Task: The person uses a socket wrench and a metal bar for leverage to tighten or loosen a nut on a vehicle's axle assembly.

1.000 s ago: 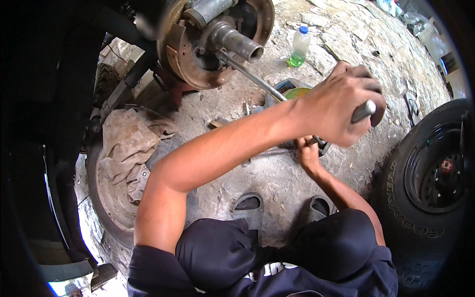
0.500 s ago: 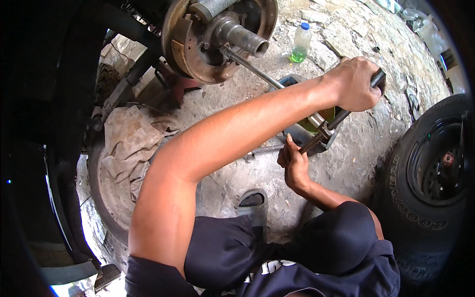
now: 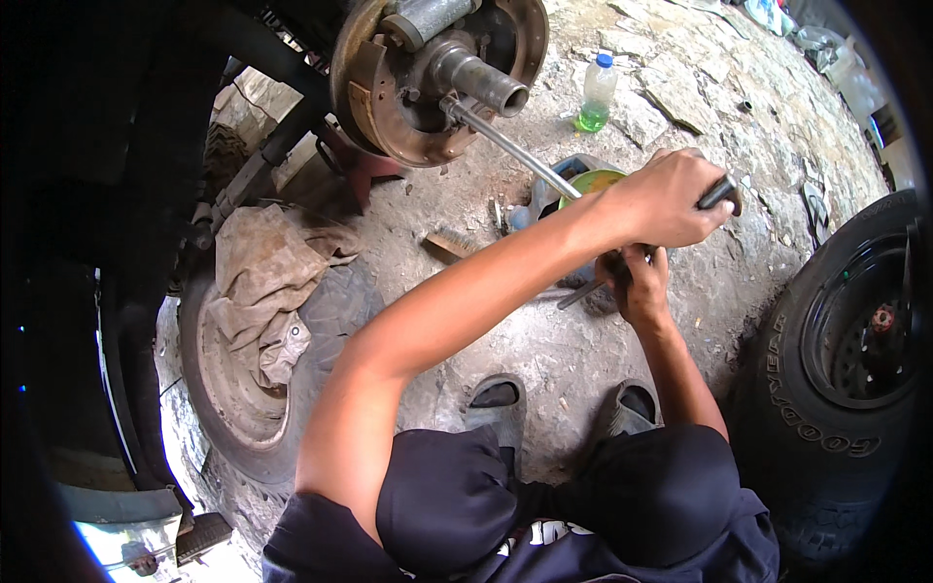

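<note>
A long steel socket extension [image 3: 520, 151] runs from the lower part of a brake assembly [image 3: 364, 102] toward me, tilted down to the right. Its near end carries a dark crossbar handle [image 3: 717, 192]. My left hand [image 3: 673, 199], reaching across from the left, is wrapped round the upper end of that handle. Just below it, my right hand [image 3: 639, 284] is closed round the handle near the joint; a grey bar end sticks out to its left. My left forearm hides the joint and part of the shaft. A bare spindle tube [image 3: 491, 85] juts out above the extension.
A bottle of green liquid [image 3: 596, 94] stands beyond my hands. Under my left forearm lie a tub [image 3: 573, 167] with a green container and a wire brush [image 3: 449, 245]. A wheel [image 3: 860, 321] stands at right; a tire with a rag [image 3: 258, 282] lies at left.
My left hand has shifted slightly left and down with the handle. My right hand has moved right and up, closer to it. The handle has turned; the view has shifted a little.
</note>
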`<action>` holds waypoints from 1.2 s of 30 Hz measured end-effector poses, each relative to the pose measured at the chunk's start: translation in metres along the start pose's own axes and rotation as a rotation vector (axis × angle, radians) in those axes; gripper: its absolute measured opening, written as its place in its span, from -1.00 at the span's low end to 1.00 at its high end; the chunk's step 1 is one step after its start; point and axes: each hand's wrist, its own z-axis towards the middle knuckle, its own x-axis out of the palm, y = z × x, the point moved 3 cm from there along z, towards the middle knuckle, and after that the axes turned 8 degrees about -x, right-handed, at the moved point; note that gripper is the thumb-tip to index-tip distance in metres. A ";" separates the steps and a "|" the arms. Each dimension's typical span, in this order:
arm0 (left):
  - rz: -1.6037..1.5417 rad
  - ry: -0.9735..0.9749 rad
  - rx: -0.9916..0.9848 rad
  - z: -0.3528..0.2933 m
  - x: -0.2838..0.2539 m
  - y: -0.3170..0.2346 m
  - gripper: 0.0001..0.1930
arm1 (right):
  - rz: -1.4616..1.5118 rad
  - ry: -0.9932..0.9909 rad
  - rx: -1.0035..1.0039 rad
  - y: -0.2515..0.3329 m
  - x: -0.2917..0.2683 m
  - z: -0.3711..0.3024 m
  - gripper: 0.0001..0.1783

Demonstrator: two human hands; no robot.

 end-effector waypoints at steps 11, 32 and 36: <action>-0.339 -0.979 -0.173 -0.127 -0.035 0.073 -0.71 | -0.999 0.337 -0.614 0.054 -0.003 -0.027 -0.52; -1.395 -0.860 -0.237 -0.111 -0.055 0.108 -0.77 | -1.446 0.845 -1.014 0.081 0.047 0.017 -0.45; -1.545 -0.817 -0.071 -0.110 -0.058 0.121 -0.64 | -1.444 0.930 -1.067 0.089 0.057 0.027 -0.45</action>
